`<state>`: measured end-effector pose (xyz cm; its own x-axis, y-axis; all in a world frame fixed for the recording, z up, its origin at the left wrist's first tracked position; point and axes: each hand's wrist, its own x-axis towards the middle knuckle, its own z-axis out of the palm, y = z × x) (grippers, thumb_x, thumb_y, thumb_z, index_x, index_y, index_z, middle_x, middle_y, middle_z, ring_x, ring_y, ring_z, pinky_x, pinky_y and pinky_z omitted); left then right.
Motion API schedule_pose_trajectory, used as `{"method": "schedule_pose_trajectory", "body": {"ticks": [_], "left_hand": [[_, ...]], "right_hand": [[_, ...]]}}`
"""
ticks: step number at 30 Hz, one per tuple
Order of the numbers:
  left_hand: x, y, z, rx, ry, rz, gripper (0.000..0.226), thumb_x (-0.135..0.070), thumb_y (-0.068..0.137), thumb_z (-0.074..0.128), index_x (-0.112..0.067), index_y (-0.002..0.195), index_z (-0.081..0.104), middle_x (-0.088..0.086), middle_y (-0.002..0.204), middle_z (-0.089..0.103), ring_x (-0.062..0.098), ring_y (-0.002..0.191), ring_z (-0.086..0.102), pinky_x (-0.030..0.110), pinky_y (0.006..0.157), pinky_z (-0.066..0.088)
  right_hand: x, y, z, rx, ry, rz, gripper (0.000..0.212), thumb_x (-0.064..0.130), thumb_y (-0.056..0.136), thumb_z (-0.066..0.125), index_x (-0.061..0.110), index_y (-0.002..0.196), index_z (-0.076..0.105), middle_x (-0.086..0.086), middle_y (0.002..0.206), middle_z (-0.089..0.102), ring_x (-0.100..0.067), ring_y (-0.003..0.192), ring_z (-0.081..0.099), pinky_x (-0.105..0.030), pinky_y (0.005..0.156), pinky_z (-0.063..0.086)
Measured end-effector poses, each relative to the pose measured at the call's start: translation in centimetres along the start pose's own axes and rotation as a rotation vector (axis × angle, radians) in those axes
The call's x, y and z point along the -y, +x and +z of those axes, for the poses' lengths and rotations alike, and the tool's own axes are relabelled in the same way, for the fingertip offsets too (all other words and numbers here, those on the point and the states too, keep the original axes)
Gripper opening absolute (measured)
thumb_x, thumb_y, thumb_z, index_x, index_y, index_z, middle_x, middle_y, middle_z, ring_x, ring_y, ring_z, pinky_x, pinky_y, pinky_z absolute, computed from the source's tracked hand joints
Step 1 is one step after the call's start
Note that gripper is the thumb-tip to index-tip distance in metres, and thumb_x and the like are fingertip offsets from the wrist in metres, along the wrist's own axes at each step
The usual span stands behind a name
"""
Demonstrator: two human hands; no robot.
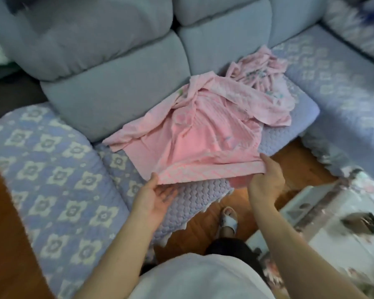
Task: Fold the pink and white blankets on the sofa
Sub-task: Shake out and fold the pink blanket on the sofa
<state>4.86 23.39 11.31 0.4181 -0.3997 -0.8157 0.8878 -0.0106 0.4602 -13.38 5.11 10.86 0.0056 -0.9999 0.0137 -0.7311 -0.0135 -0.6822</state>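
Pink blanket (199,134) edge in both hands (153,196) (266,180)

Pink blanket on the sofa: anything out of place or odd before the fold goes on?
The pink blanket is not flat: its far end is bunched and twisted against the sofa backrest. Both hands, left and right, hold the near edge. No damage or spills are visible.

We see a pink blanket (203,134) of soft matt cloth with a fine quilted weave. Under it we note the sofa (117,87) in smooth grey-blue matt fabric and a seat cover (52,169) of lilac quilted cloth with pale flower shapes. The floor (289,156) looks like wood with a slight sheen.
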Motion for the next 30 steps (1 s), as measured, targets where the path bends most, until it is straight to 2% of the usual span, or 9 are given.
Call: {"method": "schedule_pose_trajectory", "body": {"ticks": [3, 8, 12, 13, 15, 17, 22, 25, 30], "left_hand": [[-3.9, -0.2, -2.9, 0.112, 0.163, 0.018, 0.033, -0.034, 0.103, 0.052, -0.007, 0.12, 0.062, 0.016, 0.106, 0.068, 0.027, 0.096, 0.066, 0.036, 0.082, 0.054], [-7.7, 0.4, -3.0, 0.233, 0.535, 0.103, 0.028, -0.034, 0.102, 0.053, -0.01, 0.1, 0.068, 0.014, 0.09, 0.07, 0.018, 0.068, 0.071, 0.028, 0.062, 0.056], [-6.2, 3.1, -3.6, 0.251, 0.753, 0.015, 0.035, -0.04, 0.1, 0.056, -0.008, 0.11, 0.068, 0.018, 0.102, 0.072, 0.031, 0.091, 0.071, 0.031, 0.067, 0.05], [-5.9, 3.6, -4.4, 0.206, 0.765, 0.025, 0.034, -0.039, 0.1, 0.055, -0.009, 0.107, 0.068, 0.016, 0.097, 0.072, 0.029, 0.085, 0.07, 0.031, 0.067, 0.05], [-6.1, 4.9, -7.1, 0.067, 0.819, 0.078, 0.031, -0.036, 0.101, 0.053, -0.009, 0.106, 0.066, 0.012, 0.089, 0.07, 0.026, 0.076, 0.067, 0.033, 0.069, 0.053], [-7.5, 6.1, -11.3, -0.109, 0.882, 0.118, 0.035, -0.033, 0.1, 0.054, -0.002, 0.111, 0.064, 0.014, 0.087, 0.068, 0.03, 0.074, 0.066, 0.039, 0.071, 0.055], [-12.7, 13.0, -28.9, -0.559, 1.321, 0.102, 0.069, -0.057, 0.087, 0.044, 0.005, 0.105, 0.07, 0.028, 0.104, 0.071, 0.043, 0.093, 0.07, 0.051, 0.085, 0.058], [-13.4, 15.1, -35.2, -0.649, 1.555, 0.01, 0.062, -0.054, 0.085, 0.05, 0.0, 0.108, 0.07, 0.029, 0.106, 0.069, 0.043, 0.092, 0.068, 0.051, 0.086, 0.058], [-11.6, 8.3, -26.6, -0.613, 1.527, -0.036, 0.042, -0.024, 0.092, 0.06, 0.008, 0.119, 0.065, 0.032, 0.127, 0.06, 0.046, 0.113, 0.061, 0.045, 0.096, 0.049]], "right_hand": [[0.1, -4.4, -1.9, -0.115, -0.003, -0.112, 0.04, 0.008, 0.087, 0.064, 0.017, 0.126, 0.066, -0.003, 0.118, 0.069, -0.024, 0.108, 0.062, -0.026, 0.088, 0.04], [0.3, -10.2, -6.4, -0.171, -0.145, -0.1, 0.049, -0.005, 0.088, 0.048, 0.017, 0.13, 0.064, -0.005, 0.121, 0.064, -0.026, 0.11, 0.057, -0.03, 0.087, 0.041], [-0.7, -14.6, -9.0, -0.184, -0.277, -0.074, 0.033, 0.012, 0.096, 0.044, 0.018, 0.122, 0.065, -0.004, 0.105, 0.063, -0.026, 0.094, 0.059, -0.039, 0.076, 0.049], [-1.1, -15.9, -8.5, -0.017, -0.398, -0.025, 0.028, 0.015, 0.099, 0.044, 0.02, 0.117, 0.065, -0.001, 0.102, 0.063, -0.023, 0.091, 0.061, -0.04, 0.077, 0.052], [-1.5, -18.3, -6.0, 0.591, -0.665, 0.148, 0.02, 0.021, 0.099, 0.05, 0.019, 0.11, 0.066, 0.001, 0.099, 0.067, -0.017, 0.091, 0.065, -0.035, 0.08, 0.057], [-2.0, -20.6, -2.0, 1.083, -0.637, 0.248, 0.026, 0.023, 0.093, 0.056, 0.009, 0.111, 0.069, -0.003, 0.103, 0.07, -0.019, 0.092, 0.066, -0.027, 0.076, 0.055], [-0.7, -23.0, 4.5, 1.397, -0.304, 0.254, 0.025, 0.025, 0.089, 0.061, 0.019, 0.109, 0.074, -0.006, 0.092, 0.073, -0.021, 0.078, 0.064, -0.032, 0.07, 0.054], [-1.7, -21.0, 5.3, 1.289, -0.266, 0.24, 0.02, 0.019, 0.093, 0.06, 0.012, 0.105, 0.075, -0.002, 0.087, 0.071, -0.018, 0.079, 0.066, -0.034, 0.076, 0.056], [-5.3, -14.1, 2.6, 0.94, -0.296, 0.41, 0.023, 0.013, 0.096, 0.054, 0.014, 0.078, 0.069, -0.001, 0.071, 0.066, -0.016, 0.06, 0.064, -0.03, 0.062, 0.054]]}}
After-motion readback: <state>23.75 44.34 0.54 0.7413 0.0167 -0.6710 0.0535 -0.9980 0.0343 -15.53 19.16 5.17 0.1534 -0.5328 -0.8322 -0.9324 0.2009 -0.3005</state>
